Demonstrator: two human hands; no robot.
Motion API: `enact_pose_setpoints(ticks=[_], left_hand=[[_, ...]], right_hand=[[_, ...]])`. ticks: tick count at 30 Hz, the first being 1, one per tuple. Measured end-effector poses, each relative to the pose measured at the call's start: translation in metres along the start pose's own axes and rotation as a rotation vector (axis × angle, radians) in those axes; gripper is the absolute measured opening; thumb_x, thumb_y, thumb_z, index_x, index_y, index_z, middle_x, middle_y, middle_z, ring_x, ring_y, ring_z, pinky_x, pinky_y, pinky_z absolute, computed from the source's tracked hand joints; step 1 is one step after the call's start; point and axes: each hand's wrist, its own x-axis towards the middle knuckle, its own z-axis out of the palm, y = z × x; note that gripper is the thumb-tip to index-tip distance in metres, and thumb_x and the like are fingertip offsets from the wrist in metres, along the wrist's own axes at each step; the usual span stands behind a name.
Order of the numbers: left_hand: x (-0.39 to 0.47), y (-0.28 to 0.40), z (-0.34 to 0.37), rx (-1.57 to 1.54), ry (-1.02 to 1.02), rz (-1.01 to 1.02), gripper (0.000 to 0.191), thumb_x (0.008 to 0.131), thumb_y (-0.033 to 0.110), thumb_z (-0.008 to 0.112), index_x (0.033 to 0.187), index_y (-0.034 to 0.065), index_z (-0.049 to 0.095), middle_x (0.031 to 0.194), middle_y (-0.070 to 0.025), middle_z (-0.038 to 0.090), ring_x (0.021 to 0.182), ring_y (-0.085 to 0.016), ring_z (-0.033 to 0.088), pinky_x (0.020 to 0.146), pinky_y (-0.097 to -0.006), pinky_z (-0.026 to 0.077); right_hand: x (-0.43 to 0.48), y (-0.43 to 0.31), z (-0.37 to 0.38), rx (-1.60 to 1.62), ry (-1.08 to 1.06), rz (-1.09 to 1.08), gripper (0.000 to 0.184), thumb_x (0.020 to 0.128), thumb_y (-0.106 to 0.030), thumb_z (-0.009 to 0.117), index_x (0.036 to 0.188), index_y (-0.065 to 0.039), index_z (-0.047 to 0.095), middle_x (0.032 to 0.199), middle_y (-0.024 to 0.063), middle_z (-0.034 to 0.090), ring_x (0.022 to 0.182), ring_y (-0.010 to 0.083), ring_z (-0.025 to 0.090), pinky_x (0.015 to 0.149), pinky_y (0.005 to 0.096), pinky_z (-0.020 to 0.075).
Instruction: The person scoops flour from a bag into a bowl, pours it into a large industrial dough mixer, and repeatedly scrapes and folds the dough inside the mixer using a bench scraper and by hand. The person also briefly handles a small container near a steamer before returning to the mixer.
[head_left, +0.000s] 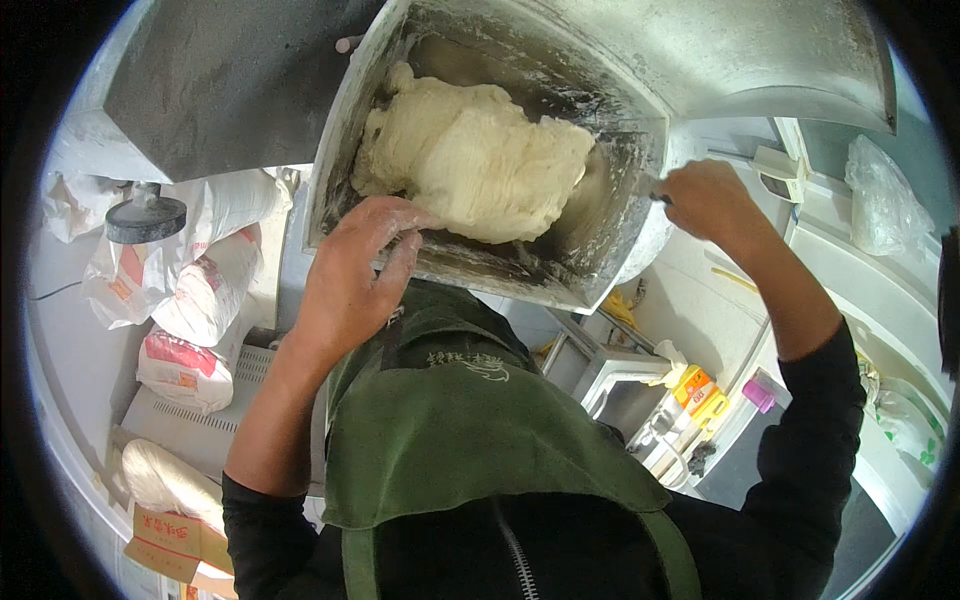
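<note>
A large lump of pale dough (480, 157) lies in a metal mixer trough (634, 217), whose inner walls are streaked with flour and dough. My left hand (375, 262) reaches over the trough's near wall, its floury fingers bent at the lower left edge of the dough; whether they grip it is hard to see. Just outside the right wall, my right hand (701, 196) is closed around the dark handle of a small tool (660, 196). The tool's far end is hard to make out against the trough wall.
Beside the trough on the left are stacked flour sacks (184, 367) and a round black foot (145, 220). An open cardboard box (176, 544) stands at lower left. To the right are a metal sink (630, 405), a yellow bottle (697, 394) and a small scale (778, 174).
</note>
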Motion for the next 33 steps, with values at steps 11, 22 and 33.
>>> enact_pose_setpoints(ticks=[11,22,33], left_hand=[[-0.017,-0.001,-0.003,0.050,0.048,0.008,0.020,0.091,-0.002,0.066,0.110,0.0003,0.071,0.108,-0.0192,0.070,0.104,-0.040,0.067,0.094,-0.0432,0.053],[-0.028,0.004,0.002,0.005,0.092,-0.077,0.019,0.093,-0.003,0.067,0.111,0.0006,0.071,0.109,-0.0185,0.071,0.107,-0.037,0.068,0.095,-0.0419,0.054],[-0.023,0.016,0.005,0.043,0.013,-0.024,0.022,0.091,-0.001,0.068,0.113,0.0023,0.071,0.110,-0.0192,0.071,0.107,-0.039,0.068,0.095,-0.0440,0.054]], right_hand=[[0.126,0.036,0.078,-0.010,0.034,0.086,0.022,0.086,-0.019,0.063,0.098,-0.015,0.081,0.098,0.0146,0.078,0.093,0.0331,0.075,0.078,0.0488,0.0587],[0.180,0.025,0.096,-0.124,0.012,0.175,0.033,0.085,-0.024,0.067,0.115,-0.023,0.080,0.116,0.0124,0.077,0.098,0.0361,0.074,0.084,0.0481,0.0594],[0.088,0.048,0.016,0.063,-0.093,0.198,0.027,0.093,-0.023,0.062,0.109,-0.011,0.080,0.109,0.0169,0.077,0.102,0.0349,0.074,0.090,0.0473,0.0589]])
